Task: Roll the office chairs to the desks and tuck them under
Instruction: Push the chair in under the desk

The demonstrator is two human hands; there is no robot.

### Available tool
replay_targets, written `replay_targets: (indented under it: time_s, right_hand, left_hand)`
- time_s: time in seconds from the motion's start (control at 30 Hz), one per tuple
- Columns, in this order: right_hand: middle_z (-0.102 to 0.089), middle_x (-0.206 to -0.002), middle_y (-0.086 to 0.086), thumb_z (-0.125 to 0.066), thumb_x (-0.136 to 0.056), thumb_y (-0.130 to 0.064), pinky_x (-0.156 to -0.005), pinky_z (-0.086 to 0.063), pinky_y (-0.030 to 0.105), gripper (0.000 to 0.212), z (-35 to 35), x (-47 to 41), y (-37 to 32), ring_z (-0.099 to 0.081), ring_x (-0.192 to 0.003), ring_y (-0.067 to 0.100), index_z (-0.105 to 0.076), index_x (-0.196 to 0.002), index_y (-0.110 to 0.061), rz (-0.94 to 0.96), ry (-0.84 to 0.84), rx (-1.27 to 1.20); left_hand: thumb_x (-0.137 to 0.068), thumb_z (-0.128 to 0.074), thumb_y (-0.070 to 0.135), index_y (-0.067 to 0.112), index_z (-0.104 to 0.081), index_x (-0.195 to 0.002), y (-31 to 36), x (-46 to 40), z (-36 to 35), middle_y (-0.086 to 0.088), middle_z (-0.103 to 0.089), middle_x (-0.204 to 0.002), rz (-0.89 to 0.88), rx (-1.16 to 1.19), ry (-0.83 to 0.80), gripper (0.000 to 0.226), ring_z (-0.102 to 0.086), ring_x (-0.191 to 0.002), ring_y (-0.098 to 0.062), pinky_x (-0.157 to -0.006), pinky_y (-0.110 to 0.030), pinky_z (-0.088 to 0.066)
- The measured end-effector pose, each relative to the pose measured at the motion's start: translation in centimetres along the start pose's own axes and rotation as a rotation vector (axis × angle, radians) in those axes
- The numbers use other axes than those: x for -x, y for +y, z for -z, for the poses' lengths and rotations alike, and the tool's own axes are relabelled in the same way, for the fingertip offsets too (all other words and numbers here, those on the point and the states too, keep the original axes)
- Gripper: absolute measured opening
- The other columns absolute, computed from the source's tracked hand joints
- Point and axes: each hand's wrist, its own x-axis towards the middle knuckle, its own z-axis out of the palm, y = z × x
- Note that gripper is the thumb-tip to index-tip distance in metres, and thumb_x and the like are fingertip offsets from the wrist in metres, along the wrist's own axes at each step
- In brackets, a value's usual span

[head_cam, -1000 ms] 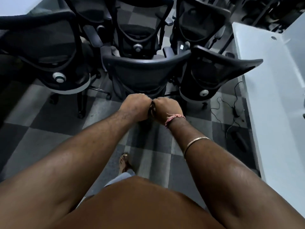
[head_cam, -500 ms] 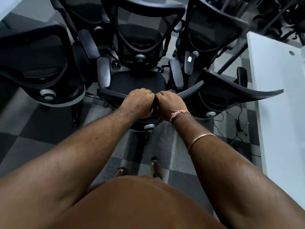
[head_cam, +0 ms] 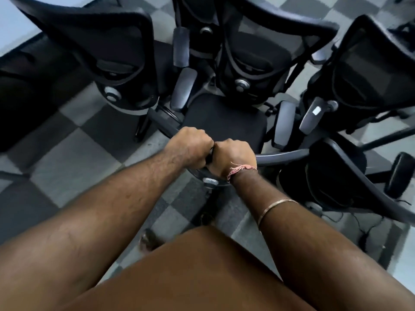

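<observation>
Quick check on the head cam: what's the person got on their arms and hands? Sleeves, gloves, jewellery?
No gloves and no sleeves in view: both forearms are bare. The left hand and its wrist carry nothing. The right hand has a frayed pink-red thread band tied at the wrist, and a thin gold-coloured bangle sits further up that forearm. No watch or rings visible.

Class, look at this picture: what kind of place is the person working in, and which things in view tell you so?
Most likely an office. Several black mesh-backed office chairs stand crowded together, the floor is checkered grey carpet tile, and cables trail across it at the lower right.
</observation>
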Motion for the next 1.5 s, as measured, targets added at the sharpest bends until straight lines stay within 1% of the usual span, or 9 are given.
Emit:
replay_targets:
  time_s: [0.2, 0.37, 0.5, 0.67, 0.8, 0.9, 1.03, 1.2, 1.5]
  right_hand:
    - [-0.067, -0.074, 0.0, -0.054, -0.082, -0.05, -0.058, -0.037, 0.03, 0.03, -0.7, 3.2, -2.0, -0.066, -0.068, 0.028, -0.054, -0.068, -0.024, 0.033, 0.024, -0.001]
    - [-0.062, -0.067, -0.003, -0.055, -0.079, -0.06, -0.055, -0.038, 0.03, 0.039, -1.6, 7.0, -5.7, -0.062, -0.06, 0.025, -0.059, -0.068, -0.023, 0.073, 0.01, 0.019]
    - [-0.064, -0.069, -0.002, -0.056, -0.078, -0.057, -0.055, -0.038, 0.03, 0.036, -2.6, 10.9, -10.4, -0.066, -0.064, 0.026, -0.063, -0.07, -0.022, 0.137, 0.018, 0.032]
    - [-0.064, -0.068, -0.002, -0.057, -0.081, -0.053, -0.055, -0.037, 0.029, 0.033, -3.4, 14.5, -15.2, -0.064, -0.061, 0.024, -0.064, -0.071, -0.023, 0.242, -0.001, 0.079]
    - [-0.062, -0.065, -0.003, -0.06, -0.08, -0.055, -0.054, -0.039, 0.03, 0.035, -3.7, 17.1, -20.1, -0.062, -0.058, 0.024, -0.06, -0.067, -0.022, 0.407, 0.014, 0.128]
    - [-0.059, -0.064, -0.004, -0.059, -0.082, -0.05, -0.055, -0.042, 0.029, 0.034, -4.2, 19.5, -23.9, -0.061, -0.059, 0.024, -0.053, -0.062, -0.023, 0.529, 0.01, 0.144]
    - [-0.059, -0.064, -0.004, -0.057, -0.082, -0.045, -0.054, -0.039, 0.03, 0.031, -4.5, 22.3, -28.7, -0.056, -0.055, 0.024, -0.052, -0.062, -0.023, 0.683, 0.011, 0.165]
    - [-0.063, -0.067, -0.004, -0.058, -0.081, -0.044, -0.053, -0.039, 0.03, 0.023, -5.4, 25.8, -34.1, -0.048, -0.051, 0.024, -0.061, -0.07, -0.024, 0.896, 0.008, 0.205]
    - [-0.068, -0.077, -0.001, -0.051, -0.083, -0.041, -0.057, -0.041, 0.031, 0.023, -6.7, 32.5, -42.5, -0.065, -0.068, 0.029, -0.063, -0.076, -0.023, 1.305, -0.012, 0.227]
  left_hand:
    - [-0.083, -0.064, 0.032, 0.027, -0.069, -0.088, 2.1, 3.8, -0.9, 0.003, -0.072, -0.093, 0.096, 0.004, -0.009, 0.009, -0.072, -0.089, -0.022, -0.07, -0.034, -0.052]
    - [-0.086, -0.063, 0.031, 0.027, -0.07, -0.09, 3.8, 9.7, -2.1, 0.003, -0.072, -0.093, 0.156, 0.035, -0.043, 0.009, -0.071, -0.086, -0.022, -0.067, -0.034, -0.05]
    - [-0.085, -0.063, 0.029, 0.024, -0.072, -0.092, 4.7, 16.3, -3.9, 0.0, -0.072, -0.095, 0.201, 0.059, -0.052, 0.012, -0.071, -0.089, -0.025, -0.066, -0.032, -0.043]
    - [-0.085, -0.063, 0.028, 0.023, -0.072, -0.094, 5.9, 23.4, -5.8, -0.001, -0.073, -0.097, 0.313, 0.129, -0.081, 0.014, -0.071, -0.09, -0.026, -0.067, -0.033, -0.044]
    - [-0.084, -0.065, 0.029, 0.023, -0.072, -0.092, 6.3, 29.9, -7.4, 0.001, -0.071, -0.091, 0.446, 0.175, -0.1, 0.013, -0.07, -0.086, -0.024, -0.066, -0.032, -0.044]
    - [-0.084, -0.067, 0.031, 0.024, -0.071, -0.089, 7.2, 35.0, -9.5, 0.003, -0.069, -0.084, 0.548, 0.223, -0.106, 0.009, -0.068, -0.081, -0.023, -0.069, -0.033, -0.051]
    - [-0.082, -0.068, 0.033, 0.026, -0.061, -0.079, 8.4, 41.3, -11.4, 0.007, -0.053, -0.07, 0.717, 0.276, -0.133, 0.01, -0.057, -0.07, -0.021, -0.069, -0.034, -0.054]
    - [-0.084, -0.066, 0.033, 0.025, -0.069, -0.085, 10.7, 48.3, -14.0, 0.005, -0.067, -0.08, 0.928, 0.343, -0.132, 0.009, -0.056, -0.07, -0.021, -0.065, -0.033, -0.05]
    - [-0.086, -0.061, 0.031, 0.026, -0.061, -0.079, 16.4, 58.8, -17.3, 0.002, -0.07, -0.088, 1.305, 0.446, -0.202, 0.008, -0.07, -0.084, -0.024, -0.065, -0.032, -0.046]
